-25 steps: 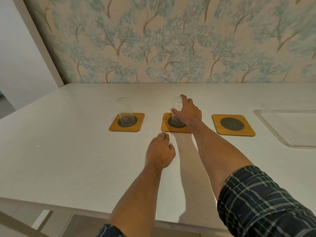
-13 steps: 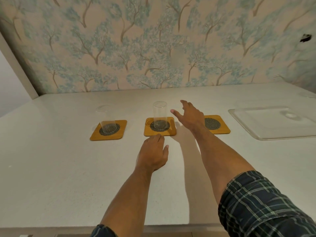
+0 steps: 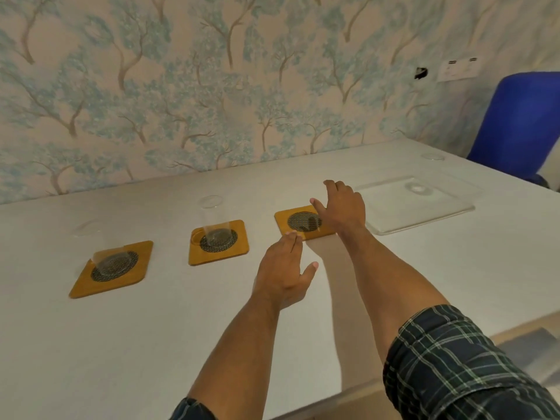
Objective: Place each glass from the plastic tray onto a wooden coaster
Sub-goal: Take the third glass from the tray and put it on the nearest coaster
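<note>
Wooden coaster point(image 3: 298, 222) under right hand point(image 3: 342, 209)

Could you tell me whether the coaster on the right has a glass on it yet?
Not yet. The right coaster shows its bare mesh centre, with the right hand empty above its edge; a glass remains on the tray.

Three orange-brown wooden coasters, the left coaster point(image 3: 111, 269), the middle coaster point(image 3: 218, 242) and the right coaster point(image 3: 298, 222), are lying in a row toward the far edge of the white table point(image 3: 151, 344), each showing a round black mesh patch at its centre. Two colourless clear glasses point(image 3: 212, 218) are letting that mesh show through. The plastic tray point(image 3: 424, 207) near the right edge is looking clear and colourless. A sleeve point(image 3: 460, 368) is showing dark green plaid with pale lines. The wallpaper point(image 3: 212, 86) is showing pale blue trees on cream, and the chair point(image 3: 521, 122) is showing bright blue.
</note>
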Tool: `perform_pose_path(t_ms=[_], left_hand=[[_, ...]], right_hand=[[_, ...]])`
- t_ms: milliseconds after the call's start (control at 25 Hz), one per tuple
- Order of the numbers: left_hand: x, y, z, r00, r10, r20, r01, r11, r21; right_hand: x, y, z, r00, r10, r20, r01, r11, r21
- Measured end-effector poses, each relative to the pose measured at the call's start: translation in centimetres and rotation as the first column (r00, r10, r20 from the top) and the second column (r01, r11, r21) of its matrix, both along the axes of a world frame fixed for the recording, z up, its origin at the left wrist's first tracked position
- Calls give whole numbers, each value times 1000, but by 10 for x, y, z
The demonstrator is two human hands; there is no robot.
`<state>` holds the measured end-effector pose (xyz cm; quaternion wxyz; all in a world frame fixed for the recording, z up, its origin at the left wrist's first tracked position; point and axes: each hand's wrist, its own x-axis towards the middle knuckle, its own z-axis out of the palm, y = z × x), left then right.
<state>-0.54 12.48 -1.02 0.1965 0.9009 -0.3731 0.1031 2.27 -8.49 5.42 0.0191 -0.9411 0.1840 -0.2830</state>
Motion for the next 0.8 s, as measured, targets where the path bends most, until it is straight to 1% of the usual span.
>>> perform_pose_path(t_ms=[240, 440, 600, 800], left_hand=[[-10, -61, -1, 994, -96, -52, 96, 995, 10], [-12, -109, -3, 986, -152, -69, 154, 987, 33], [-9, -142, -9, 980, -173, -100, 176, 984, 27], [-5, -180, -18, 975, -143, -168, 144, 990, -7]], right_hand=[[-34, -64, -4, 981, -190, 33, 189, 981, 33], [-50, -110, -10, 950, -311, 19, 309, 948, 73], [-54, -145, -12, 929, -371, 11, 368, 925, 98], [-54, -190, -10, 894, -447, -7, 444, 887, 126]])
